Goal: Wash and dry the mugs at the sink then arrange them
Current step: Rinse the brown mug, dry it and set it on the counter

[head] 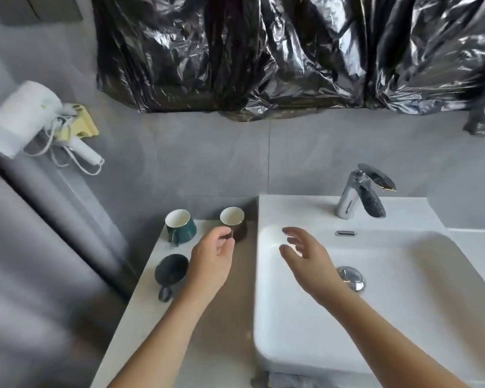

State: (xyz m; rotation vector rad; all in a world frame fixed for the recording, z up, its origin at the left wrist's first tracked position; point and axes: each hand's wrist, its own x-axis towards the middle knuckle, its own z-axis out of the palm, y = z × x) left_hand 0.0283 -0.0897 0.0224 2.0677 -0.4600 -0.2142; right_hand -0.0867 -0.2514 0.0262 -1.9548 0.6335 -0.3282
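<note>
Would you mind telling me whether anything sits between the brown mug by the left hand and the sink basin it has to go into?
Nothing visible does. The brown mug stands on the counter right beside the sink rim, the left hand at it. The right hand hovers open above the basin, easily moved aside. The other mugs stand farther left.

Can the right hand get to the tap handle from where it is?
Probably yes. The right hand hovers open over the sink, and the tap stands just behind the bowl with nothing between them. The mugs sit off on the counter, out of the way.
</note>
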